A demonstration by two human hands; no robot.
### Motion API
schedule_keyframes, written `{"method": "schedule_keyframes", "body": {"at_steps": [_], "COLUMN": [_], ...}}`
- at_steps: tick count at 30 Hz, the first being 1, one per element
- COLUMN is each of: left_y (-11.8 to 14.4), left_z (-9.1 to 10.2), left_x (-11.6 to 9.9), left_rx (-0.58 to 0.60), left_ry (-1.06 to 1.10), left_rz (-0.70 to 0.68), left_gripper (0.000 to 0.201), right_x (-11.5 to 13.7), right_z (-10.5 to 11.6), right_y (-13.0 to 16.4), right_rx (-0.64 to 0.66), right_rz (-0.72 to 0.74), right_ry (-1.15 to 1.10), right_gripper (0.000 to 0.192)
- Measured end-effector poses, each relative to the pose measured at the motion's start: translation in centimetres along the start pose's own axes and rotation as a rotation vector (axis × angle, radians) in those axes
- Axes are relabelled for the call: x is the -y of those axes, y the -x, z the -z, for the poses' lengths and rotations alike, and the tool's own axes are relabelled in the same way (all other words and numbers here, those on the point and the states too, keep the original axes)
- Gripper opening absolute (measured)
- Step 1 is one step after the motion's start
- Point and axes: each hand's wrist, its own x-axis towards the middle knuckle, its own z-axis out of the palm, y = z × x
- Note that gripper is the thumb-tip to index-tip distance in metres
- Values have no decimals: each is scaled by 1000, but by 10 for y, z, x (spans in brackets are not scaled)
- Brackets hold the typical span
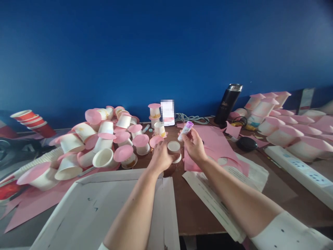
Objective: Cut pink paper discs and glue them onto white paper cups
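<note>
My left hand (161,157) is closed about a small upturned paper cup (173,147), thumb across its near side and fingers on its left. The cup stands base up on the brown table. Held in my right hand (194,145) is a glue stick (185,130) with a purple end, tilted just above and right of that cup. Just behind my left fingers sits a pink paper disc (155,140), partly hidden. Other cups topped with pink discs stand close on the left, such as one cup (126,156).
Many disc-topped cups (70,143) are heaped at left, beside stacked red cups (33,121). Pink paper sheets (215,139) lie at right, near a black thermos (228,106), a power strip (299,170) and more pink-topped cups (286,133). A white cardboard piece (104,208) lies in front.
</note>
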Motion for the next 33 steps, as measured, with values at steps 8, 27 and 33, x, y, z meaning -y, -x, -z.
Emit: {"method": "schedule_keyframes", "body": {"at_steps": [8,27,33], "left_y": [0,-1,1], "left_z": [-3,1,1], "left_x": [-1,1,-1], "left_rx": [-34,18,-10], "left_ry": [-19,-35,27], "left_rz": [28,-23,-46], "left_gripper": [59,40,52], "right_x": [10,8,-2], "right_z": [-7,0,3], "right_y": [4,5,1], "right_rx": [46,81,3], "right_rz": [-32,82,32], "right_ry": [-118,192,180], "right_gripper": [45,39,38]}}
